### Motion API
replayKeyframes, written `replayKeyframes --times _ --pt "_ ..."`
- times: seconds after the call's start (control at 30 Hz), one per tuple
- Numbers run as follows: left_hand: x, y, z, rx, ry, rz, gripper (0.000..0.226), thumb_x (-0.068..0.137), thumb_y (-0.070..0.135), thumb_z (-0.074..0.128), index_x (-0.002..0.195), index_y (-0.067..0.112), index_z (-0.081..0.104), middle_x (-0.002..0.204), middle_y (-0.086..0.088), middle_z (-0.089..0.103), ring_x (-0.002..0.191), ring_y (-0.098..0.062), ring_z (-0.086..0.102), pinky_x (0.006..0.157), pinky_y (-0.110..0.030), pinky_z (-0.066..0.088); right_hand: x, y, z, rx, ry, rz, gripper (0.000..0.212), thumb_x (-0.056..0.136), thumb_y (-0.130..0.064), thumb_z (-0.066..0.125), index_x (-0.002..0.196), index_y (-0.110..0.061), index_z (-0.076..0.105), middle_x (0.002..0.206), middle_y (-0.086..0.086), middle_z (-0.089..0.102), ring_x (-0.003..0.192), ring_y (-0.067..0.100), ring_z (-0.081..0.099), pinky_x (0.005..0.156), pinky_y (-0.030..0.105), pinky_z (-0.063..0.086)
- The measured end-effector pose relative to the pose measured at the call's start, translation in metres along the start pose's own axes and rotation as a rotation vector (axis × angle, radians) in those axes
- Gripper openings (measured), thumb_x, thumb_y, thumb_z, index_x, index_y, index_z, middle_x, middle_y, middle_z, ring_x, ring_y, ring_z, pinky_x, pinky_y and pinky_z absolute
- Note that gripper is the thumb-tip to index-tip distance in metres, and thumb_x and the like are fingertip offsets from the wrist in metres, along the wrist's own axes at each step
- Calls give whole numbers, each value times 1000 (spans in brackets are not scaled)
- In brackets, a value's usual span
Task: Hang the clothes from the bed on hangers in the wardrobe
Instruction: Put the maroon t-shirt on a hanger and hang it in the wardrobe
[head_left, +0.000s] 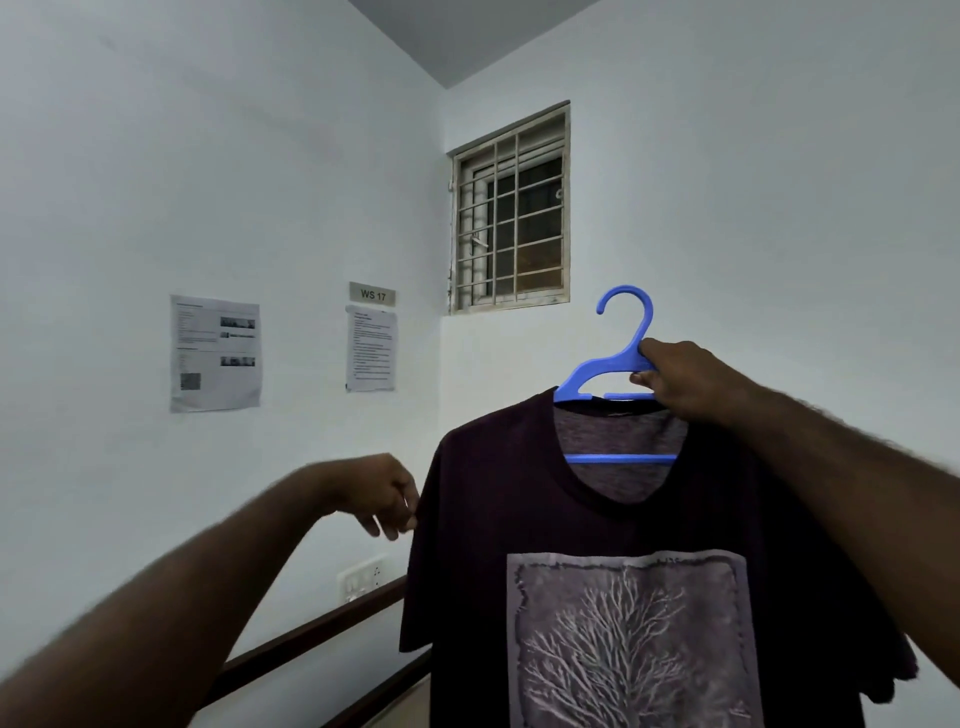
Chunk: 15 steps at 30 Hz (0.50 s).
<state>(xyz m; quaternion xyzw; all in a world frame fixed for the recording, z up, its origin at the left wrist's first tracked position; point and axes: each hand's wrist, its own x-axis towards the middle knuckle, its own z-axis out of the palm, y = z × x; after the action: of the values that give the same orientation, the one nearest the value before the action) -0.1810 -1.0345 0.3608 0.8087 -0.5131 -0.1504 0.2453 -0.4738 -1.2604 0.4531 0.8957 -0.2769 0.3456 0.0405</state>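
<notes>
The right hand (680, 379), fingers curled round the hanger (615, 358) neck, held the T-shirt (519, 499) high, while the left hand (382, 491) pinched its sleeve (428, 571) edge — likely to straighten it.

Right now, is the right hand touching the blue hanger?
Touching. Head view shows the right hand gripping the blue hanger at its neck, carrying the T-shirt.

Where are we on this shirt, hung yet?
Done: the dark T-shirt sits on the blue hanger. In hand: the right hand grips the hanger under its hook; the left hand is at the sleeve edge, contact unclear. Left: hooking it in the wardrobe, which is out of view, as is the bed.
</notes>
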Motion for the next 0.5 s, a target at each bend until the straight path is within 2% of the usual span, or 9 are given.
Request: replayKeyframes --times 0.07,0.17,0.23,0.3,0.37,0.43,0.5 --pt "2 -13 16 -18 -16 -6 5 87 15 67 90 10 67 88 -5 72 84 -18 71 71 -28 55 3 -2 2 4 3 -7 14 100 -20 53 92 -14 44 89 6 53 78 25 49 68 34 32" --pt "8 -23 41 -53 46 24 22 88 29 68 96 9 67 94 -4 73 80 -13 70 69 -26 55 6 -6 5 2 1 -19 14 100 -18 54 92 -13 44 88 5 52 79 25 49 70 33 32" --pt "13 -29 51 -59 156 62 20 90 27 67 101 10 68 95 -6 72 81 -14 68 71 -29 55 8 -7 5 -1 5 -18 14 100 -17 54 92 -13 43 86 3 50 78 24 47 70 33 31" --pt "18 -38 57 -83 256 88 11 90 22 65 96 14 70 90 -6 71 82 -18 68 77 -35 57 9 -6 6 -8 5 -14 14 100 -16 54 92 -13 44 82 1 49 77 23 46 69 32 30" --pt "22 -48 59 -106 297 84 11 89 19 64 96 14 72 90 -4 73 87 -19 70 82 -35 58 11 -4 7 -16 9 -8 14 100 -16 54 92 -12 44 82 2 49 76 23 46 65 33 30" --pt "24 -58 63 -80 317 55 9 91 18 62 91 13 71 88 -2 72 86 -17 69 77 -29 55 12 1 8 -20 16 1 13 99 -17 55 93 -12 45 87 4 51 77 24 47 65 34 30" --pt "25 -66 64 -36 343 25 15 92 16 60 78 18 65 77 3 66 76 -15 64 66 -23 48 13 6 10 -28 17 14 13 99 -17 55 94 -12 45 89 5 51 80 25 48 69 33 31"
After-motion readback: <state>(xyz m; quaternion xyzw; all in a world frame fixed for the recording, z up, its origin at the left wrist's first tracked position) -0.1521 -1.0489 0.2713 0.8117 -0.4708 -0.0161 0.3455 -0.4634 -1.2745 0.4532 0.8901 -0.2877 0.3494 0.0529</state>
